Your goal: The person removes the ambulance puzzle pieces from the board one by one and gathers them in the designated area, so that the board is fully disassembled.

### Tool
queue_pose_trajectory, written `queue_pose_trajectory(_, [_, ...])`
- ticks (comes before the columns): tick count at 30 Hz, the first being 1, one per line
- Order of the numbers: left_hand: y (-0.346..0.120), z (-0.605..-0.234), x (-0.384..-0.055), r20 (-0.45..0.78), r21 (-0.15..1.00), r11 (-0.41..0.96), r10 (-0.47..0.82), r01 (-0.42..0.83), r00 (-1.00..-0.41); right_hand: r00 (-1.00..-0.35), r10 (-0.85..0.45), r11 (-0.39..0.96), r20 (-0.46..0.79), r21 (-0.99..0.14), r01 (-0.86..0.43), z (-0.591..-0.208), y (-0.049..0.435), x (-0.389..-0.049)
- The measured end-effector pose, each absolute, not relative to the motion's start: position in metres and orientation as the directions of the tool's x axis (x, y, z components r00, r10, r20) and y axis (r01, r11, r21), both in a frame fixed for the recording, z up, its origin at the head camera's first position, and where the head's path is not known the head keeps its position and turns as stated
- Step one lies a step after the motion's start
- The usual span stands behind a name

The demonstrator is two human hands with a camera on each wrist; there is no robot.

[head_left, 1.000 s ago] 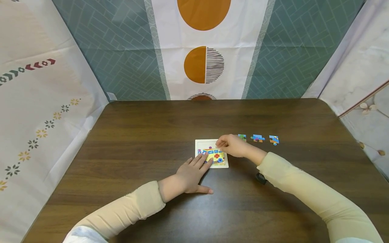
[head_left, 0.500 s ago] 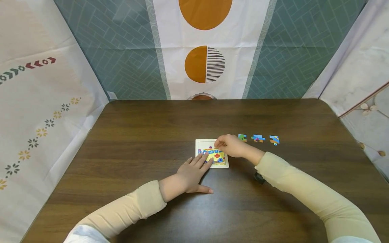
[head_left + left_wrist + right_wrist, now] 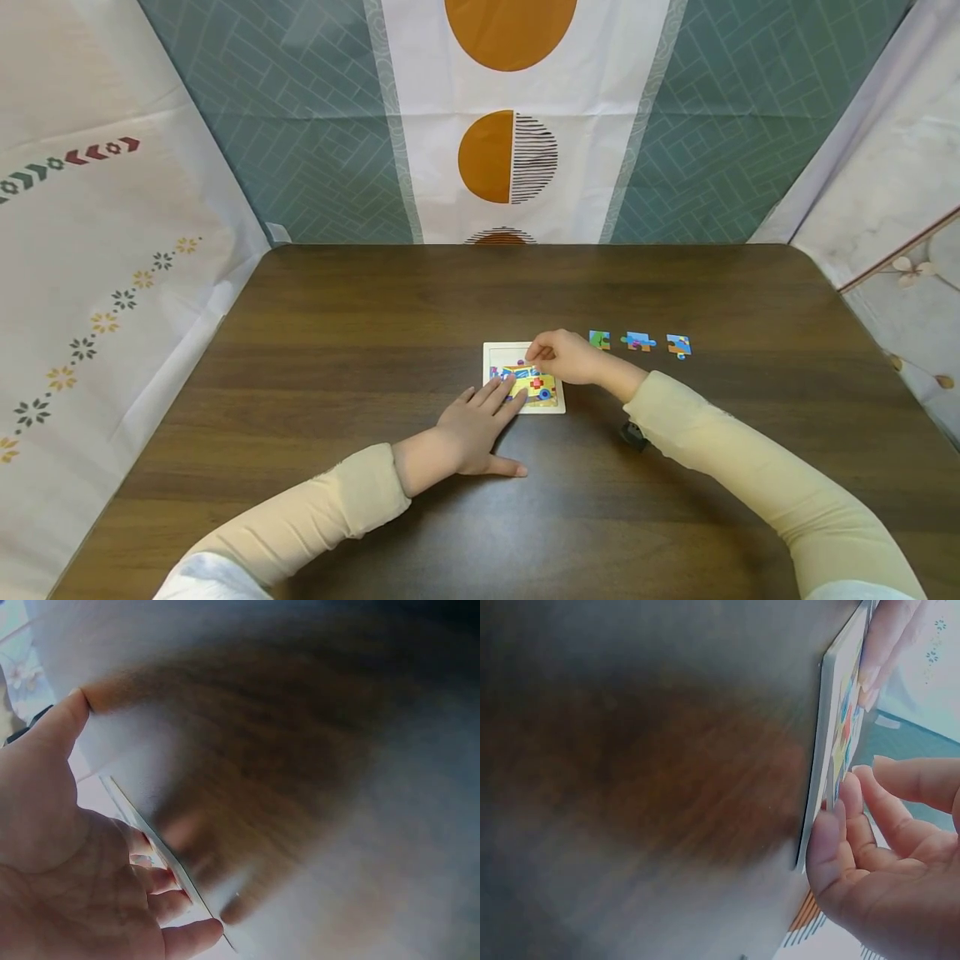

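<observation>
A pale-framed jigsaw tray [image 3: 487,354] lies on the table, its lower part filled with a yellow ambulance picture. My left hand [image 3: 468,429] lies flat with spread fingers, the fingertips over the picture's lower left and the thumb on the tabletop. At the tray's upper right my right hand [image 3: 566,358] bends its fingers down to the picture's top edge. In the right wrist view, the right hand's fingers [image 3: 847,796] touch the assembled pieces [image 3: 838,769], thumb and index tips close together. Whether they pinch a piece is hidden.
Three loose jigsaw pieces lie in a row right of the tray: a green and blue piece [image 3: 599,340], a blue and pink piece [image 3: 639,341] and a blue and brown piece [image 3: 678,345]. The brown table [image 3: 360,333] has patterned cloths around its back and sides.
My right hand has shifted slightly left along the top of the picture. The left hand stays in place; the loose pieces have not moved.
</observation>
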State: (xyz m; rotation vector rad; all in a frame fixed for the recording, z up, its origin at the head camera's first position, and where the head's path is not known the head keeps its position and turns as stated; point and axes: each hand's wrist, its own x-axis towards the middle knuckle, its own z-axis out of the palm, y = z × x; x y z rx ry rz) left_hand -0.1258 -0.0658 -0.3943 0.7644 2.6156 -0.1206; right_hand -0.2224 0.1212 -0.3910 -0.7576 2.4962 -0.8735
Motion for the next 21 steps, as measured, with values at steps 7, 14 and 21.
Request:
queue_pose_trajectory(7, [-0.0664, -0.3938, -0.1259, -0.403, 0.044, 0.846, 0.502, 0.531, -0.765, -0.788, -0.586, 0.671, -0.191, -0.66, -0.339, -0.3912, 0.1235, -0.2257])
queue_pose_trajectory(14, [-0.0664, -0.3951, -0.126, -0.402, 0.043, 0.844, 0.504, 0.534, -0.765, -0.796, -0.559, 0.702, -0.231, -0.643, -0.306, -0.3923, 0.1243, -0.2271])
queue_pose_trajectory(21, [-0.0662, -0.3958, -0.1264, -0.406, 0.04, 0.846, 0.499, 0.531, -0.766, -0.791, -0.57, 0.691, -0.224, -0.651, -0.314, -0.3919, 0.1255, -0.2262])
